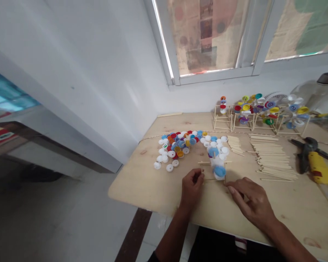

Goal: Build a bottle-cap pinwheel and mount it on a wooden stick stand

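Note:
A small stick frame with a wheel of blue and white bottle caps (219,171) stands near the table's front edge. My left hand (191,185) is at its near left corner, fingers closed in a pinch around the end of the stick frame. On the other side, my right hand (250,198) has its thumb and forefinger together at the near right corner of the frame (214,179). Loose caps in white, blue, red and orange (171,154) lie in a heap behind and left of the frame.
Several finished cap wheels on stick frames (243,122) line the back. Wooden sticks (273,156) and shorter sticks (235,145) lie to the right. Beyond them are a yellow glue gun (321,169), a black tool (307,149) and a clear jar (314,96). A wall borders the left.

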